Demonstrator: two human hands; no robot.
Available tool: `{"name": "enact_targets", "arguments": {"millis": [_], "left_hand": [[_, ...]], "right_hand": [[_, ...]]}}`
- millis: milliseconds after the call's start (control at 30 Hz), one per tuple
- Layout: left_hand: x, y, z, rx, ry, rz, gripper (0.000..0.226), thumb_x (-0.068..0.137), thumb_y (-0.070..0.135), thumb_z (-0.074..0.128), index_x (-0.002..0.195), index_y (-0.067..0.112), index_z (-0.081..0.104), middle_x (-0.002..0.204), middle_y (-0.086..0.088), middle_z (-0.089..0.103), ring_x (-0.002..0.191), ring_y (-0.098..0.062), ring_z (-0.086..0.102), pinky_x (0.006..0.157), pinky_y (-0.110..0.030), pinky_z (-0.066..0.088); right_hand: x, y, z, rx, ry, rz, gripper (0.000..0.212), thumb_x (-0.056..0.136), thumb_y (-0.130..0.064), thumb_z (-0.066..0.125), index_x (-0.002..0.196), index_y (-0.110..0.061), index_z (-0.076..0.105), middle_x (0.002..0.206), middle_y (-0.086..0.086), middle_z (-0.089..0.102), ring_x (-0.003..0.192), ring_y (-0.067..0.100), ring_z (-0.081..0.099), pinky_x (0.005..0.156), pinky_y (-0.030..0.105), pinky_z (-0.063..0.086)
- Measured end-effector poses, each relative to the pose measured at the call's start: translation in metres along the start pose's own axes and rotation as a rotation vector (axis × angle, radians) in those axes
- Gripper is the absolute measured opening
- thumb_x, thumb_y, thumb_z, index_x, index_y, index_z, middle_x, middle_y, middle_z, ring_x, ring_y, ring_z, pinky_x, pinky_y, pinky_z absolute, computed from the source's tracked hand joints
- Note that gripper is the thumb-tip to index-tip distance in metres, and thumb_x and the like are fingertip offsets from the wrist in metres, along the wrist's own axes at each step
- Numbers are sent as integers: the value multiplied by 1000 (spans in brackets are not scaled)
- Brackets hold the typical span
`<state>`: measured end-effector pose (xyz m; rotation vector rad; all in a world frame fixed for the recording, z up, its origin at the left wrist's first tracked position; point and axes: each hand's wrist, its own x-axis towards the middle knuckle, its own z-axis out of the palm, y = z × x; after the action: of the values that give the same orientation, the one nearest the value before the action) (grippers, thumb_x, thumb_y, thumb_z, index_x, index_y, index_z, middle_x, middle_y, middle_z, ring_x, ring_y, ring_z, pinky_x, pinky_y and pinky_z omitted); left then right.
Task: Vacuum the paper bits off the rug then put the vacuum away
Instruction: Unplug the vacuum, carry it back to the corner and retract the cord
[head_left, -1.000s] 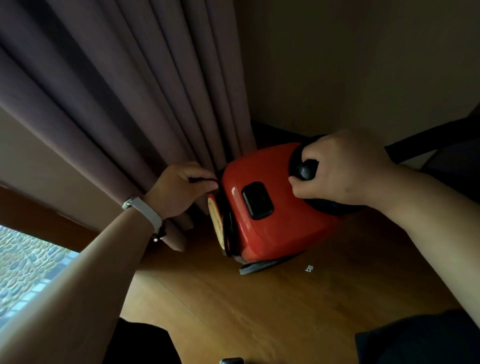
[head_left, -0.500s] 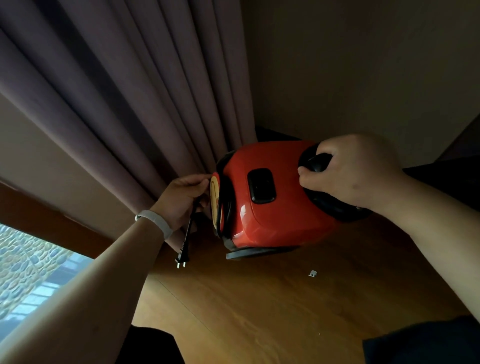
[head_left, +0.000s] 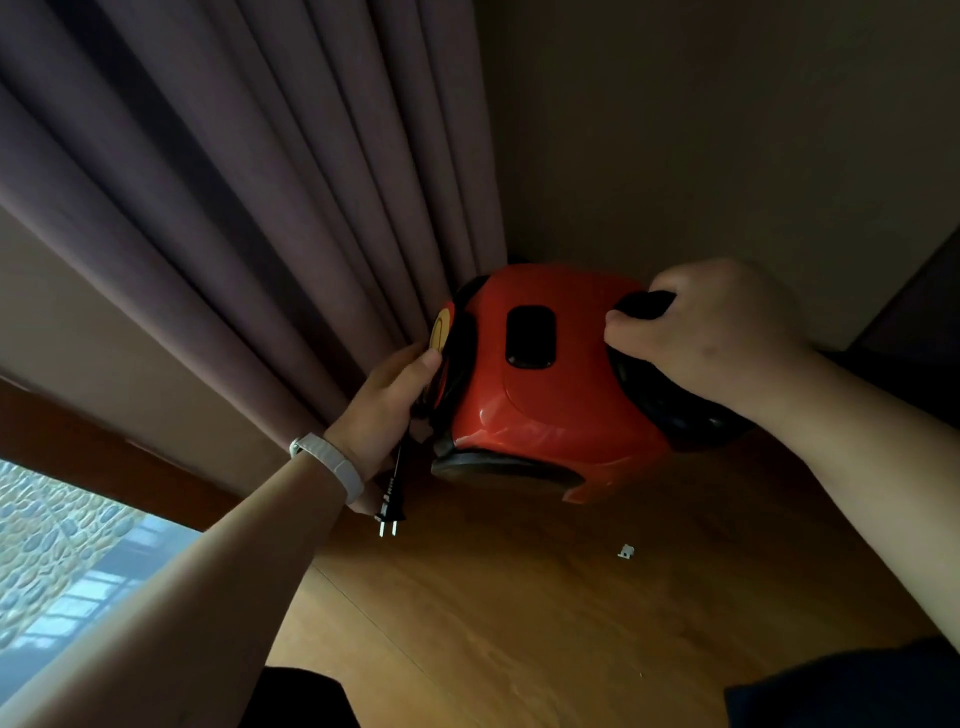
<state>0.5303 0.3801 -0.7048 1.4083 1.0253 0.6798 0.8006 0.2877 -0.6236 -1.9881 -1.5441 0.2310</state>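
Left hand (head_left: 395, 395) has slid right up against the back end of the red vacuum (head_left: 545, 410), and the plug (head_left: 392, 501) now dangles off the cord (head_left: 401, 457) under its palm. So that grip is pinching the cord, fingers mostly hidden. Looks like the putting-away part to me. Nearest is the wooden floor (head_left: 519, 639), with one stray paper bit (head_left: 626, 551) lying near the vacuum. Vacuum's tipped, underside showing, down in the corner, and the right hand (head_left: 711, 332) has its grip wrapped round the black handle (head_left: 644, 304). Purple curtain (head_left: 260, 208) touches the back end, with plain wall (head_left: 727, 130) beyond.
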Motion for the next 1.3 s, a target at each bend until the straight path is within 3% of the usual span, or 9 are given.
{"name": "enact_targets", "arguments": {"millis": [233,500,667,800,967,1033,1133,1233,1300], "left_hand": [[-2,-2,10,-50,-67,-104,76,73,69,66,137,30,50,132,-3,62,120,-27,59,103,-57,43],[-3,-11,10,-186,-152,-61,56,96,39,49,148,22,37,146,-12,48,134,-33,45,113,-58,28],[-5,-9,11,3,-125,13,77,85,60,60,149,29,33,145,-6,49,132,-28,48,107,-54,39],[3,-16,11,241,-20,128,95,72,72,67,151,40,23,152,1,36,137,-22,40,107,-51,41],[4,-18,10,218,34,112,103,62,79,68,148,44,25,149,2,38,133,-21,44,105,-48,44],[1,-19,6,188,-12,77,103,57,76,75,144,42,31,144,1,44,128,-20,51,101,-45,48],[-7,-16,6,68,-102,26,117,43,69,84,141,35,30,132,6,54,113,-9,62,85,-26,55],[-6,-22,0,54,-97,-48,119,46,61,89,145,24,33,134,0,56,118,-15,60,94,-36,53],[-6,-27,-1,45,-95,-88,104,59,52,87,145,20,37,134,-4,59,120,-20,60,99,-42,50]], "right_hand": [[-2,1,1,-40,-4,25,44,77,-48,68,60,-9,59,54,2,55,48,14,51,43,23,30],[-1,0,3,-69,35,-2,45,77,-47,68,58,-8,58,52,4,54,47,17,51,44,24,30],[-2,1,5,-62,58,-23,46,77,-47,69,55,-8,56,51,6,55,48,21,55,45,26,33],[-3,-2,2,-49,86,-13,43,77,-48,69,60,-9,62,55,4,58,51,14,54,46,26,39],[0,-3,2,-33,91,-17,46,77,-49,68,58,-8,58,53,6,57,50,20,56,45,28,39],[-1,-1,5,-34,64,0,46,77,-49,68,56,-10,56,50,3,54,48,18,54,44,27,36],[-2,1,9,-68,51,9,46,76,-50,67,54,-12,55,48,0,51,45,16,52,44,26,35],[0,3,10,-79,35,20,44,77,-51,67,59,-11,61,53,3,58,50,16,55,46,25,38],[1,5,10,-82,43,29,43,77,-50,67,62,-11,63,57,4,60,52,17,57,47,26,39]]}}
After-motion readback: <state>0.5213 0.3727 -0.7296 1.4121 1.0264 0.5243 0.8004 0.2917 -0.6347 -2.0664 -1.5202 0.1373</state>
